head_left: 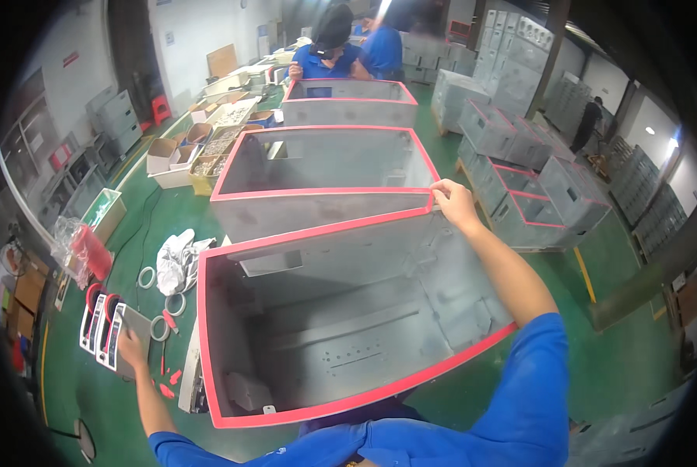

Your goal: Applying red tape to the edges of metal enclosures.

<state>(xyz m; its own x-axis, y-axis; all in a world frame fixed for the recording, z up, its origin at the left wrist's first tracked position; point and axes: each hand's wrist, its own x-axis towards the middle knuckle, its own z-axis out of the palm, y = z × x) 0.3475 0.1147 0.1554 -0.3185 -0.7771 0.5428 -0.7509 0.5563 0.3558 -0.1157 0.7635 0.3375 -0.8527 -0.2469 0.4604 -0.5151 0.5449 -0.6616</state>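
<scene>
In front of me is a large open grey metal box with red tape along its rim. My right hand reaches to its far right corner, thumb and fingers pinched on the end of the red tape there. My left hand is low at the left with its fingers curled, against a grey board beside two white-framed cards with red loops at their tops. What those fingers hold, if anything, is too small to make out.
A second red-edged box and a third stand beyond, with a person in blue behind. Tape rolls and a white cloth lie left. Parts cartons line the left; stacked boxes stand right.
</scene>
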